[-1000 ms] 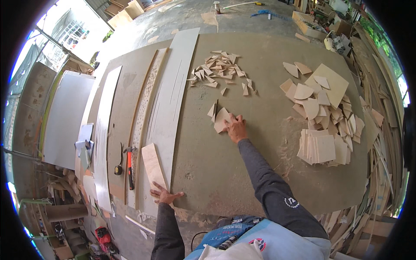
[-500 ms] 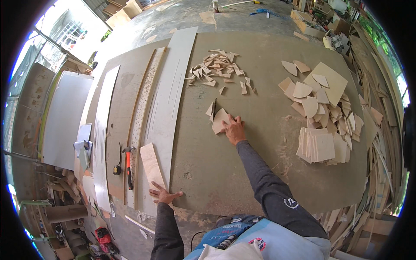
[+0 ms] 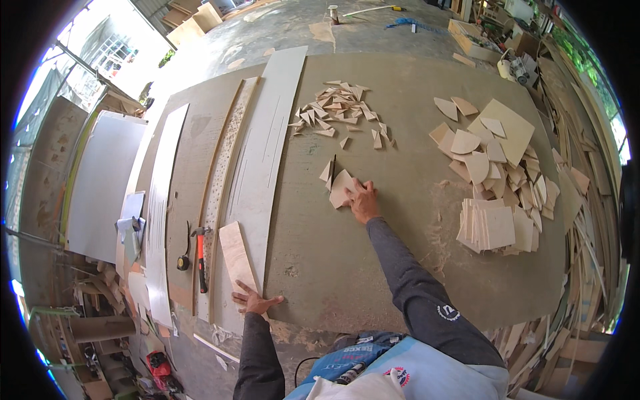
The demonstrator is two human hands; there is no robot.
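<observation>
A broad grey-brown tabletop (image 3: 333,267) fills the middle of the frame, with a long white board (image 3: 273,120) running down it left of centre and, just left of that, a narrower dotted strip (image 3: 230,133). At right lies a heap of cut wood pieces (image 3: 477,167), squares and rounded shapes; at upper centre, a scatter of small pointed offcuts (image 3: 337,103). A pale plank (image 3: 237,253) lies at lower left of centre, the left hand (image 3: 253,300) spread over its lower end, fingers apart. An orange-handled hammer (image 3: 202,267) lies left of the plank. Near the centre, the right hand (image 3: 363,200) has bent fingers on a pale wood piece (image 3: 342,189); whether it grips or only presses, I cannot tell. A tape measure (image 3: 183,263) sits left of the hammer, and a thin dark tool (image 3: 333,170) touches or nearly touches the wood piece's upper left edge.
</observation>
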